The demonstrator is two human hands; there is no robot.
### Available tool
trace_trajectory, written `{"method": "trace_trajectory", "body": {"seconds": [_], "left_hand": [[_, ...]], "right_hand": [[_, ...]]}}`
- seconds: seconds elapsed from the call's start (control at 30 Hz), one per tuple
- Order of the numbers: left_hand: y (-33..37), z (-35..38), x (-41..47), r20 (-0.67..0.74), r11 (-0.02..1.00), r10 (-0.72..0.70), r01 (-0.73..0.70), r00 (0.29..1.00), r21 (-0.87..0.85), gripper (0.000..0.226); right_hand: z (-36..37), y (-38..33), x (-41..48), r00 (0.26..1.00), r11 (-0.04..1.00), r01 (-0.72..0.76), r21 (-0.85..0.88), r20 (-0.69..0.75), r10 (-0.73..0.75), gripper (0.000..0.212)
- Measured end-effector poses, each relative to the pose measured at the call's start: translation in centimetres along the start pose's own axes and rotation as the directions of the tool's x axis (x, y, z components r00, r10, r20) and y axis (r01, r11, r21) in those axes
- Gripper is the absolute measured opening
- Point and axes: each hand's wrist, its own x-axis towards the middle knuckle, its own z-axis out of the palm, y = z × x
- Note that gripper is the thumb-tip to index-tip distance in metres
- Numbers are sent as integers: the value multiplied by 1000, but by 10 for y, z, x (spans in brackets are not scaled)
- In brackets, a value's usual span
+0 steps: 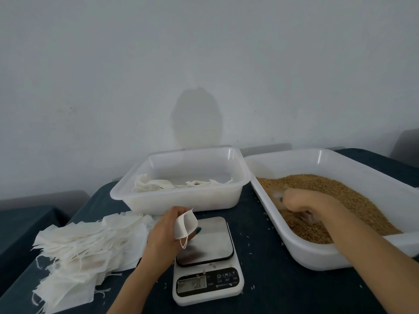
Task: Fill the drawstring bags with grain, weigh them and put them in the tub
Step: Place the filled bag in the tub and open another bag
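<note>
Above the steel platform of the scale, the left hand pinches an empty drawstring bag by its rim, holding the mouth open, with the strings dangling in a loop towards the platform. To the right of the scale, the right hand reaches into the grain tub, its fingers curled down into the grain around a clear object too blurred to name. Behind the scale stands a second white tub with several bags lying flat on its bottom. Left of the scale, a loose pile of empty bags spreads over the dark cloth. Stray grains dot the cloth between the scale and the grain tub.
</note>
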Motion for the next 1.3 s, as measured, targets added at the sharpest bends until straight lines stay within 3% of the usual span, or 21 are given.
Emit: {"method": "trace_trajectory", "body": {"seconds": [0.3, 0.53, 0.63, 0.87, 1.03, 1.3], "left_hand": [[4, -3, 0, -31, 996, -46, 44, 998, -74, 43], [11, -7, 0, -52, 973, -87, 73, 995, -219, 35], [12, -8, -1, -49, 965, -85, 70, 995, -253, 32], [16, -10, -1, -36, 950, -103, 87, 994, -300, 33], [17, -11, 0, -48, 943, -117, 96, 992, -318, 31], [19, -10, -1, -39, 948, -109, 92, 993, -305, 28]], "right_hand": [[-4, 27, 20, 997, 946, -22, 323, -68, 46, 52], [4, 38, 45, 987, 779, 43, 625, -145, 62, 44], [3, 39, 50, 977, 823, 55, 565, -201, 72, 27], [-1, 42, 54, 952, 949, 65, 308, -306, 34, 25], [-3, 34, 46, 905, 927, 238, 290, -413, -104, 7], [-1, 12, 21, 776, 816, 558, 154, -445, -447, 26]]}}
